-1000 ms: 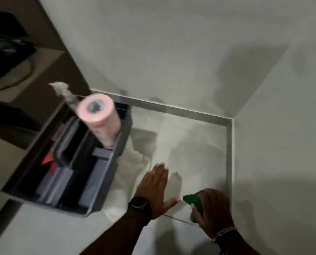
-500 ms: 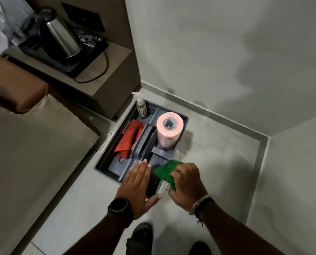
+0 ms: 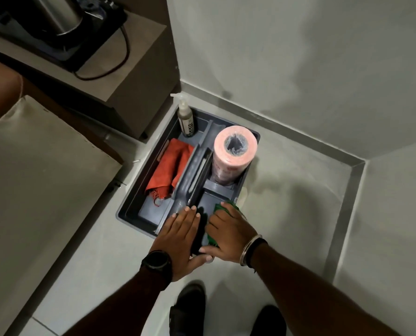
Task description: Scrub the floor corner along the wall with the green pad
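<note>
While the grey caddy (image 3: 139, 215) sits on the floor against the wall, everything reads off it, left to right: an orange cloth (image 3: 169, 169) lies in its left compartment, a spray bottle (image 3: 186, 117) stands in its far corner, and a pink roll (image 3: 233, 154) stands upright in its far right compartment. At the caddy's near edge the left hand (image 3: 181, 235) is spread flat, fingers straight, gripping nothing. Just right of it, the right hand (image 3: 228, 235) is curled over the green pad (image 3: 222, 207), which sits over the caddy's near right compartment, well away from the floor corner (image 3: 354, 166) to the caddy's right. The risk, as I judge it: the pad gets dropped in the caddy with that corner unfinished, or the flat left hand tips the caddy and topples the roll.
</note>
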